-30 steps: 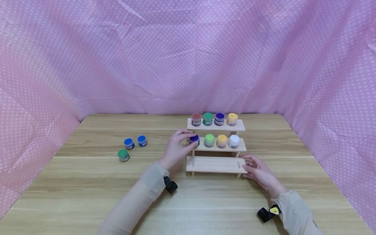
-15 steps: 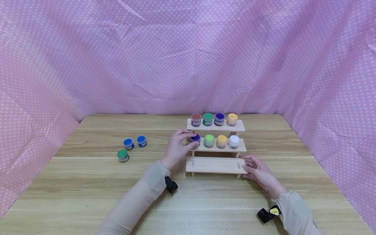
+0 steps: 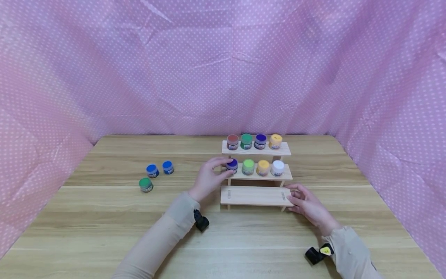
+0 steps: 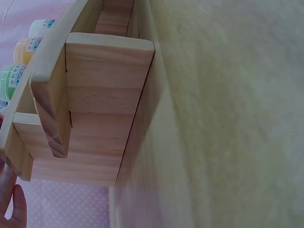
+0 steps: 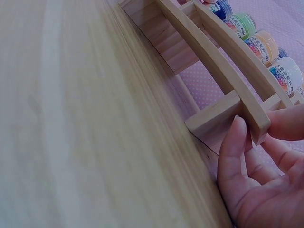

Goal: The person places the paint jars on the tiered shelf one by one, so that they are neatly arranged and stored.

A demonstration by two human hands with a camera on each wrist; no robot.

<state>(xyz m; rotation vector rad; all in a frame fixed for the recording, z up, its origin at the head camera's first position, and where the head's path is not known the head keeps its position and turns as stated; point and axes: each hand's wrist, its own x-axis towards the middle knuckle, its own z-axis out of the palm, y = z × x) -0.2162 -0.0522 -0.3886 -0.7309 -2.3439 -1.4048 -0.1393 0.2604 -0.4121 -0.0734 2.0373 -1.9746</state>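
A three-tier wooden rack (image 3: 258, 195) stands on the table. At the left end of its middle tier, my left hand (image 3: 208, 177) pinches a purple-lidded paint jar (image 3: 232, 165) between thumb and fingers. Beside that jar stand a light green jar (image 3: 248, 167), a yellow jar (image 3: 263, 167) and a white jar (image 3: 277, 167). My right hand (image 3: 310, 207) grips the right end of the bottom tier, its thumb on top; the right wrist view shows fingers below the board (image 5: 216, 61). In the left wrist view only a few fingers (image 4: 18, 204) show at the edge.
On the top tier stand a red-brown jar (image 3: 232, 142), a green jar (image 3: 246, 142), a purple jar (image 3: 260, 142) and an orange-yellow jar (image 3: 275, 142). Two blue jars (image 3: 152, 171) and a green-lidded jar (image 3: 146, 185) sit on the table at left. A pink dotted cloth (image 3: 223, 69) hangs behind.
The purple-lidded jar has shifted slightly right on the middle tier with my left hand, which keeps its pinch. My right hand stays on the rack's bottom tier.
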